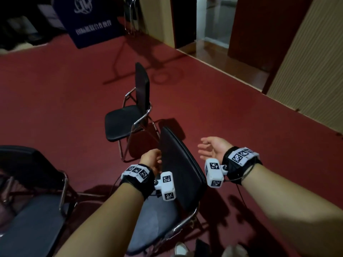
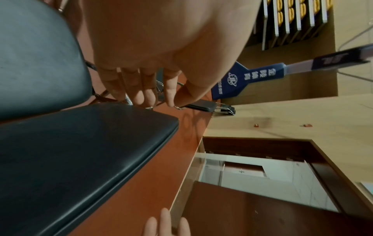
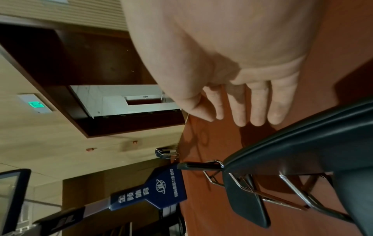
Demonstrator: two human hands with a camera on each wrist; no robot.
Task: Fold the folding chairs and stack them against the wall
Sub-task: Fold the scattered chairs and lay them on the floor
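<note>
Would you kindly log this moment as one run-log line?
left hand: open, beside nearest chair's backrest | right hand: open, apart from backrest | nearest chair: unfolded | far chair: unfolded

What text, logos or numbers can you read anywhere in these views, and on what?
"JL": globe logo on the blue standing sign.
"金陵" plus two characters too blurred to be sure of: large line on the same sign.
Small line beside the logo: too blurred to read.
"JL", it seems: the sign's black top panel.
Green wall sign: too small to read.
Wrist markers: patterns only, no words.
</note>
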